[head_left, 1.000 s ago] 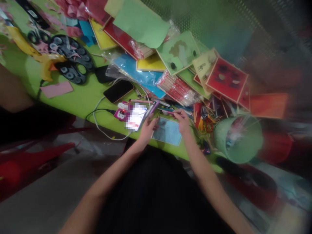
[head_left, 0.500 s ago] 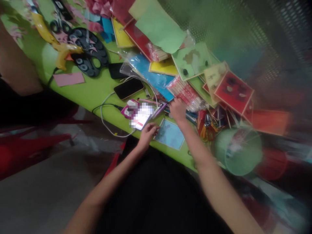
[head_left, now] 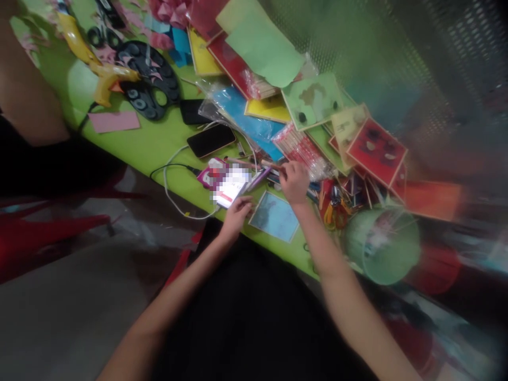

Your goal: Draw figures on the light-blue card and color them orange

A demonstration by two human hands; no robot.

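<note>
My right hand (head_left: 295, 181) is closed round one end of a slim brown pencil-like stick (head_left: 272, 164), which points left over purple pens (head_left: 260, 179). Just below lies a light-blue card (head_left: 274, 216) with a darker patch and a pale border, flat at the table edge. My left hand (head_left: 237, 210) rests between that card and a lit phone (head_left: 230, 194); its fingers are slightly apart and I see nothing in them. The phone's screen is partly blurred out, and a white cable runs from it.
Coloured cards (head_left: 311, 103) and a packet of sticks (head_left: 299, 148) pile up behind. A green bin (head_left: 391, 246) stands right, beside yellow-handled scissors (head_left: 333, 209). Two dark phones, a yellow glue gun (head_left: 107, 79) and a black palette (head_left: 156, 87) lie left. Another person's arm (head_left: 32, 84) is far left.
My right hand has lifted slightly and now shows the brown stick in its fingers. My left hand's fingers have loosened beside the lit phone. The whole view has shifted a little.
</note>
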